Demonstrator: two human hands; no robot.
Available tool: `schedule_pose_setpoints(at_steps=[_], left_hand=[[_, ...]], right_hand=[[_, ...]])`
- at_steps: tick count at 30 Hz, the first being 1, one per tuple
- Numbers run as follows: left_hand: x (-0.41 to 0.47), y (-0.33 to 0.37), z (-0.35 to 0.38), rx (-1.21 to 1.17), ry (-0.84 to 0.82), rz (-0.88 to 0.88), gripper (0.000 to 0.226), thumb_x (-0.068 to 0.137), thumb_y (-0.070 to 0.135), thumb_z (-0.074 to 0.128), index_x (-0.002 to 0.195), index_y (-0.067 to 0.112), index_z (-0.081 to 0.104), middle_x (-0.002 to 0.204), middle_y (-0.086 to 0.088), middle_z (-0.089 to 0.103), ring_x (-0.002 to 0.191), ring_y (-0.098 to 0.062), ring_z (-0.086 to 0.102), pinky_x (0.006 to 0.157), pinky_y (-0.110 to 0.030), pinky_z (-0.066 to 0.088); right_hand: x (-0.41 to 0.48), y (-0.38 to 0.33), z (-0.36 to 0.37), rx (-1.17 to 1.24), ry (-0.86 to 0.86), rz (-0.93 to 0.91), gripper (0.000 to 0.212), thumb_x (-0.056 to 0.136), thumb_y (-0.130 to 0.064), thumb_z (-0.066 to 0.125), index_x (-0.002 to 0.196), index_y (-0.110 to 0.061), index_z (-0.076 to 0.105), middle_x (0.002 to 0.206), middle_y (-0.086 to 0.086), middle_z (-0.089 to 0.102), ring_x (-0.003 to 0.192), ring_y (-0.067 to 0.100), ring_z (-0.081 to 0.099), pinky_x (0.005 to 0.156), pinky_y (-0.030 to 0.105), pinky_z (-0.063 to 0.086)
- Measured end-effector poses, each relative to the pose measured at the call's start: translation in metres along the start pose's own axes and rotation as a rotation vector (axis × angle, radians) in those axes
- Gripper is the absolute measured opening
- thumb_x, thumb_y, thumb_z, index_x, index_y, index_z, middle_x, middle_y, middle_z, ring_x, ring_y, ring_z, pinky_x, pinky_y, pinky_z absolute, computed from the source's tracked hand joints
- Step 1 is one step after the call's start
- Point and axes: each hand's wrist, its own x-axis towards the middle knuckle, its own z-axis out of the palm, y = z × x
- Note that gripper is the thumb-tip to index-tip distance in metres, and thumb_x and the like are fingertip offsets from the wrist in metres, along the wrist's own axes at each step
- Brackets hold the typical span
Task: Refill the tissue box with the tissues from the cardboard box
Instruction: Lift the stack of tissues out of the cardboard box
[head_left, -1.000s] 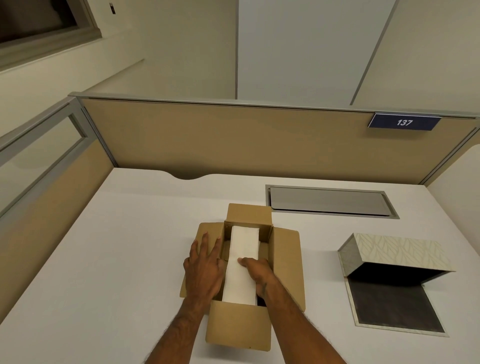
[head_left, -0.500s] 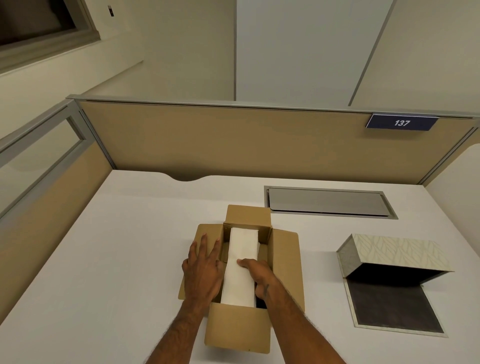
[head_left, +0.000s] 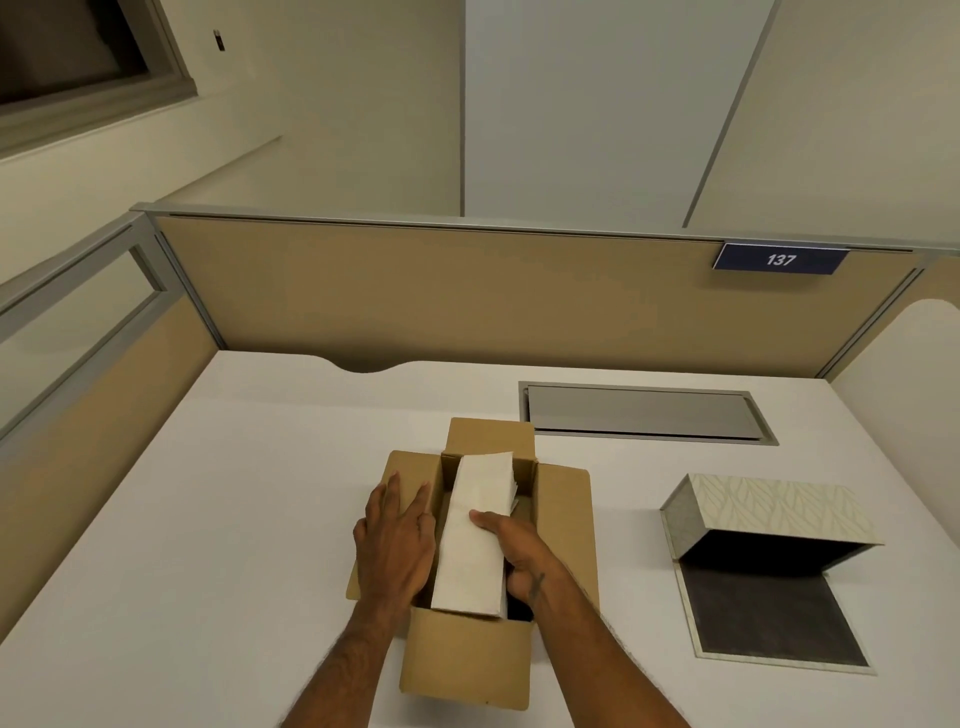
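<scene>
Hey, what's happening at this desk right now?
A person is taking a white stack of tissues out of an open brown cardboard box on the white desk. The right hand has its grip on the stack's right side, while the left hand lies flat on the box's left flap. The leaf-patterned tissue box sits open and apart on the right, with no tissues visible in it.

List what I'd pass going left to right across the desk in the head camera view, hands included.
left hand → stack of tissues in the cardboard box → right hand → patterned tissue box, lying open.
</scene>
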Motion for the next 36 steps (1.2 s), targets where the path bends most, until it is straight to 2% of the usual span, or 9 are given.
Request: schedule_pose_setpoints(at_steps=[5,10,13,15,19,23,27,30,36], left_hand=[[0.001,0.004,-0.004,0.003,-0.044,-0.006,0.05,0.099,0.041,0.029,0.148,0.036,0.025,0.162,-0.005,0.014,0.147,-0.026,0.012,0.112,-0.05,0.029],[0.002,0.004,-0.008,0.02,-0.12,0.038,0.066,0.093,0.054,0.043,0.151,0.032,0.018,0.162,-0.008,0.006,0.148,-0.03,0.006,0.113,-0.051,0.025],[0.0,0.003,-0.013,0.057,-0.177,0.061,0.085,0.086,0.058,0.055,0.152,0.029,0.008,0.162,-0.01,0.001,0.149,-0.032,-0.002,0.116,-0.055,0.011],[-0.001,0.005,-0.017,0.021,-0.149,0.013,0.083,0.09,0.053,0.052,0.152,0.026,0.003,0.163,-0.009,-0.001,0.149,-0.03,-0.005,0.116,-0.058,0.001],[-0.001,0.024,-0.043,-0.456,-0.007,-0.177,0.057,0.101,0.044,0.026,0.152,0.025,0.012,0.163,-0.003,0.01,0.149,-0.021,0.003,0.118,-0.052,-0.007],[-0.021,0.07,-0.082,-1.31,-0.086,-0.393,0.082,0.08,0.079,0.016,0.149,0.036,0.023,0.157,0.002,0.03,0.143,-0.026,0.028,0.118,-0.053,0.014],[-0.051,0.103,-0.096,-1.821,-0.314,-0.311,0.1,0.063,0.095,0.029,0.135,0.03,0.051,0.132,-0.005,0.062,0.124,-0.025,0.055,0.115,-0.047,0.028],[-0.07,0.135,-0.104,-1.883,-0.34,-0.248,0.083,0.064,0.09,0.045,0.112,0.026,0.07,0.117,-0.01,0.071,0.111,-0.026,0.062,0.096,-0.038,0.043],[-0.098,0.189,-0.104,-1.742,-0.36,-0.342,0.077,0.06,0.052,0.078,0.126,0.023,0.051,0.118,-0.011,0.063,0.111,-0.028,0.057,0.081,-0.034,0.046]], right_hand=[[-0.015,-0.013,-0.001,0.062,-0.032,-0.026,0.046,0.083,-0.018,0.074,0.125,-0.006,0.059,0.116,0.02,0.07,0.107,0.038,0.067,0.096,0.052,0.052],[-0.038,-0.032,0.004,0.15,-0.057,-0.078,0.045,0.083,-0.018,0.075,0.123,-0.007,0.058,0.116,0.021,0.069,0.105,0.037,0.067,0.085,0.048,0.056],[-0.055,-0.05,0.008,0.202,-0.084,-0.142,0.041,0.084,-0.016,0.073,0.121,-0.006,0.059,0.118,0.021,0.069,0.109,0.039,0.065,0.093,0.052,0.054],[-0.067,-0.062,0.01,0.231,-0.102,-0.19,0.034,0.085,-0.017,0.072,0.115,-0.008,0.061,0.114,0.019,0.07,0.106,0.037,0.066,0.093,0.052,0.054],[-0.088,-0.084,0.009,0.304,-0.1,-0.262,0.029,0.084,-0.019,0.073,0.11,-0.012,0.061,0.111,0.016,0.071,0.103,0.035,0.066,0.095,0.053,0.052],[-0.106,-0.099,0.002,0.397,-0.062,-0.32,0.031,0.083,-0.019,0.073,0.111,-0.012,0.061,0.112,0.015,0.071,0.102,0.034,0.067,0.096,0.053,0.051],[-0.122,-0.106,-0.009,0.449,0.015,-0.357,0.035,0.082,-0.021,0.073,0.113,-0.012,0.059,0.113,0.015,0.071,0.103,0.034,0.067,0.093,0.051,0.054],[-0.133,-0.107,-0.023,0.482,0.087,-0.376,0.043,0.081,-0.022,0.073,0.12,-0.01,0.059,0.113,0.014,0.072,0.103,0.034,0.067,0.09,0.047,0.055],[-0.153,-0.106,-0.06,0.555,0.187,-0.412,0.047,0.082,-0.022,0.072,0.123,-0.009,0.056,0.111,0.014,0.07,0.101,0.034,0.065,0.084,0.046,0.055]])
